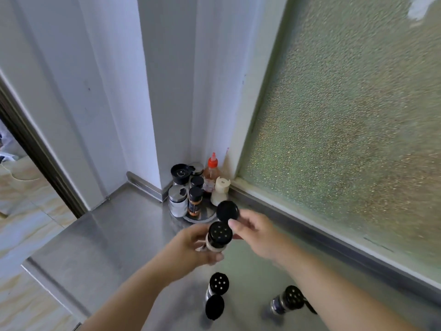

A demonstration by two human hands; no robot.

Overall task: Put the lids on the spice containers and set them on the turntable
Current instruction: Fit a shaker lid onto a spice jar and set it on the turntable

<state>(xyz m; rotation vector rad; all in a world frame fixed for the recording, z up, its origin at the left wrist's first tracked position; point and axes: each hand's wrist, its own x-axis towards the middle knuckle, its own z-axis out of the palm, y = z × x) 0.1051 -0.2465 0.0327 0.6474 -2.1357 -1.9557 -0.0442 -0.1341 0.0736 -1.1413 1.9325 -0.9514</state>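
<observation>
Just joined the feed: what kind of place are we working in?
Most likely a home kitchen corner: a stainless steel counter beside a frosted window, with a turntable of spice jars and a red-capped sauce bottle.

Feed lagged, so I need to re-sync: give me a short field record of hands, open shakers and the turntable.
left hand: grips held shaker round its body, sifter top exposed
right hand: fingers pinch the flip lid, which stands open
counter shakers: near shaker and right shaker, both with lids open
turntable: in the corner, holding several capped containers
steel counter: carries the turntable and both open shakers
</observation>
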